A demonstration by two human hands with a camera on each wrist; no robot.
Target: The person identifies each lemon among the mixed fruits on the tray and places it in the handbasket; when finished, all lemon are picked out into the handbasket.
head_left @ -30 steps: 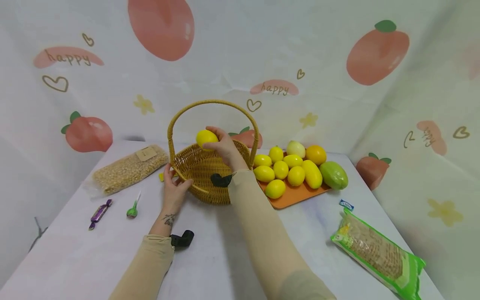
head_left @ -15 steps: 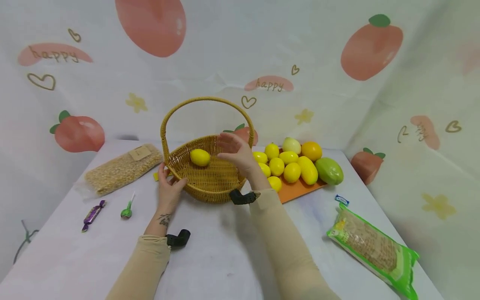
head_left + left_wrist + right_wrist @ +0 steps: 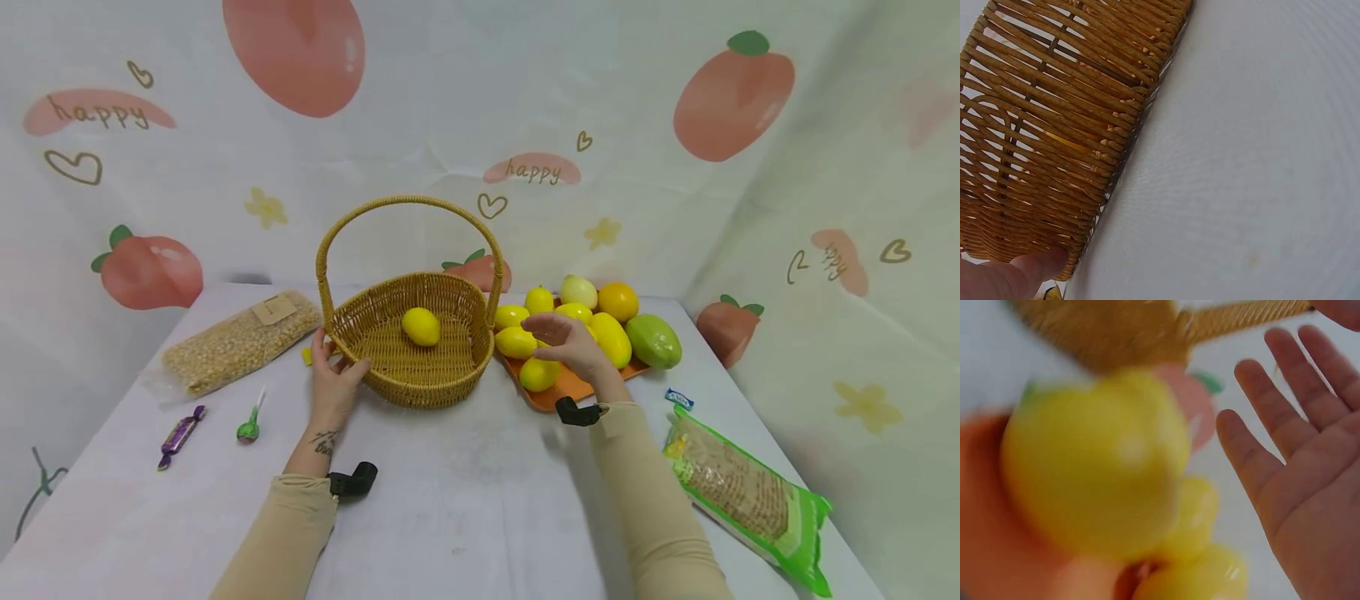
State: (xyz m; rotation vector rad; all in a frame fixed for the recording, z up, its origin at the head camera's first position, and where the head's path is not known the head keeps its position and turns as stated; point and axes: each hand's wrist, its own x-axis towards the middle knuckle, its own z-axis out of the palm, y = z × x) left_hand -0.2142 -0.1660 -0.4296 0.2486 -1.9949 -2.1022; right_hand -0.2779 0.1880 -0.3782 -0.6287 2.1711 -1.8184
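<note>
My left hand (image 3: pixel 335 387) holds the left end of a wicker basket (image 3: pixel 420 396), thumb at the front and fingers along the side. In the left wrist view, a finger (image 3: pixel 1038 265) touches the basket's woven wall (image 3: pixel 1054 144) near its base. A lone lemon (image 3: pixel 421 327) lies inside the basket. My right hand (image 3: pixel 573 346), empty, hovers over lemons on an orange tray (image 3: pixel 543 402); it hides some of them. In the right wrist view the fingers (image 3: pixel 1282 419) are extended and apart, beside a blurred lemon (image 3: pixel 1097 469).
The tray also bears a yellow mango-like fruit (image 3: pixel 612 340), an orange (image 3: pixel 618 302), a pale round fruit (image 3: pixel 579 292) and a green papaya (image 3: pixel 654 341). Around lie a bag of grains (image 3: pixel 240 346), a purple candy (image 3: pixel 181 437), a lollipop (image 3: pixel 248 427), a blue candy (image 3: pixel 679 399) and a green packet (image 3: pixel 750 500).
My right hand released a lemon into the basket and moved right, out to above the tray. The lemon rolled toward the basket's middle. My left hand kept its place at the basket.
</note>
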